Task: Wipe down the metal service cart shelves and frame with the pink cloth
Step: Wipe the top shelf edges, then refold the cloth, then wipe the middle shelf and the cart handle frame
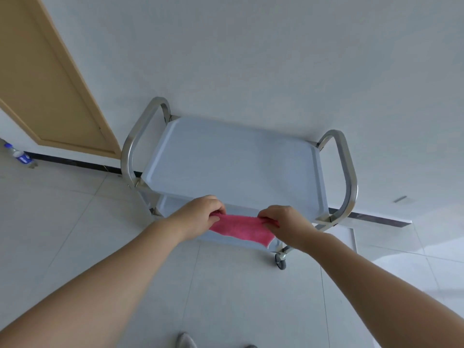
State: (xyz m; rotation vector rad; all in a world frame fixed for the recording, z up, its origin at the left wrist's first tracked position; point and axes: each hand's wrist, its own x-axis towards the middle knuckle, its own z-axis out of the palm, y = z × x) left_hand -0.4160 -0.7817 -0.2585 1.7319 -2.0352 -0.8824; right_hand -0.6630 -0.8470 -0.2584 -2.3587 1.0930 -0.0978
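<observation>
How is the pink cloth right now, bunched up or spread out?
Spread out: the pink cloth is stretched flat between the left hand and right hand, each pinching an end.

Even, cool daylight filled the head view, with a brighter patch on the floor (406,267) at the right, only faint shadows, soft sheen on the cart's top shelf (233,159), slight overall softness, and strong wide-angle bending (the door (45,79) leaned sharply) toward the edges.
</observation>
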